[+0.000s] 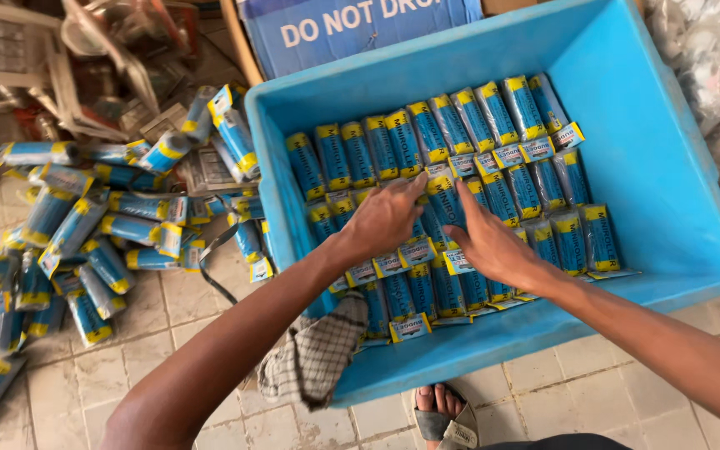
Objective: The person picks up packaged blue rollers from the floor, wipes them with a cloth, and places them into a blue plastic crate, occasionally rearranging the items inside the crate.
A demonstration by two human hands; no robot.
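Both hands in the rigid blue plastic crate (660, 167): left hand (385, 218) and right hand (487, 243) lie flat, fingers spread, gripping nothing, on glossy blue-yellow packets (427, 133) packed in rows (slim, oblong). More packets (85, 242) heaped loose on tiled floor (193, 308), left of crate.

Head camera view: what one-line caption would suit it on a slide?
Both hands, left hand and right hand, press on rows of blue-and-yellow packets in a blue plastic tub; more packets heaped on the tiled floor.
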